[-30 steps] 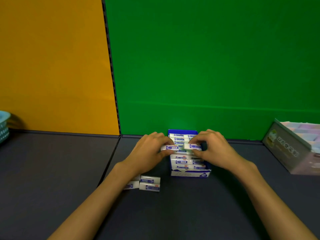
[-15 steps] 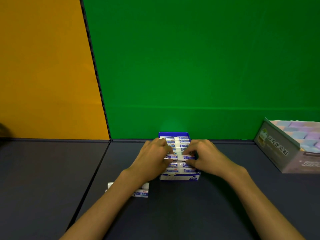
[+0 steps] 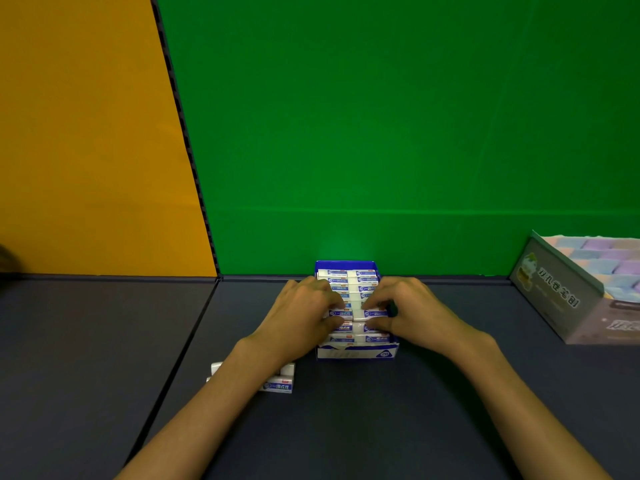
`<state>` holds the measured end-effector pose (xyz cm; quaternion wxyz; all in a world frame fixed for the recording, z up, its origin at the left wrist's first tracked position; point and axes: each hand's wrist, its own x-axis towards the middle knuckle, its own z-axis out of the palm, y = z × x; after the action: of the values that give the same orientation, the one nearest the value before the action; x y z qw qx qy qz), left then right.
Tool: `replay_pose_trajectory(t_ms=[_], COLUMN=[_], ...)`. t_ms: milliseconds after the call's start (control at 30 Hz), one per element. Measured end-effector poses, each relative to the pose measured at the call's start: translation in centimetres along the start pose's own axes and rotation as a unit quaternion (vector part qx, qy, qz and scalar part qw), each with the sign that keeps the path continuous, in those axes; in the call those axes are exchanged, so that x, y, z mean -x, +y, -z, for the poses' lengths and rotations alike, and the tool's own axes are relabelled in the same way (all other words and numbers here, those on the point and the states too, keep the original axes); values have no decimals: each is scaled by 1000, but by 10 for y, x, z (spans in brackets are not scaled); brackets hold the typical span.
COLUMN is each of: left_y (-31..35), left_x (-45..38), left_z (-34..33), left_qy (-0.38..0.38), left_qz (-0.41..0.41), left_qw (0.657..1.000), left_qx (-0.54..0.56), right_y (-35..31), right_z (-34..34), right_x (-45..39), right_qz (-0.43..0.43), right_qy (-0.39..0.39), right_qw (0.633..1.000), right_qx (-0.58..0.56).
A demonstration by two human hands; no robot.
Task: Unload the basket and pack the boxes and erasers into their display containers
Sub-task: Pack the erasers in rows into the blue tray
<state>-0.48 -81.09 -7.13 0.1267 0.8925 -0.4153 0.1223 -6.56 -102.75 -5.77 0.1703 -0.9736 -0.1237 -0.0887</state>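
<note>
I see left hand (image 3: 304,317) pinching eraser (image 3: 341,313), right hand (image 3: 412,311) pinching second eraser (image 3: 375,313), both over blue display box (image 3: 356,353) at frame centre. Loose erasers (image 3: 278,384) lower left.

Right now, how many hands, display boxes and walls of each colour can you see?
Hands: 2, left hand and right hand
Display boxes: 2, blue eraser box and grey pastel box
Walls: 2, orange wall and green wall
Total: 6

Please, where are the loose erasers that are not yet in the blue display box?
In the head view, the loose erasers lie on the dark table, partly under the left forearm, left of the blue display box.
</note>
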Motion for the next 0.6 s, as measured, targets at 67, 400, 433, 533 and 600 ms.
replay_pose_trajectory(t_ms=[67,400,433,533,600], left_y=[1,1,1,1,2], left_x=[0,-3,-3,-2,-1], left_z=[0,1,2,3,3], left_qy=[2,2,-1,-6,-3], left_qz=[2,14,14,11,7], left_qw=[1000,1000,1000,1000,1000], left_qx=[-1,14,15,23,18], right_y=[0,1,1,1,1], right_z=[-1,-6,-6,-6,-5], right_x=[0,0,1,2,3], right_qz=[0,8,9,12,11], right_qy=[5,25,25,26,26], right_qw=[1000,1000,1000,1000,1000], right_qx=[-2,5,6,7,7])
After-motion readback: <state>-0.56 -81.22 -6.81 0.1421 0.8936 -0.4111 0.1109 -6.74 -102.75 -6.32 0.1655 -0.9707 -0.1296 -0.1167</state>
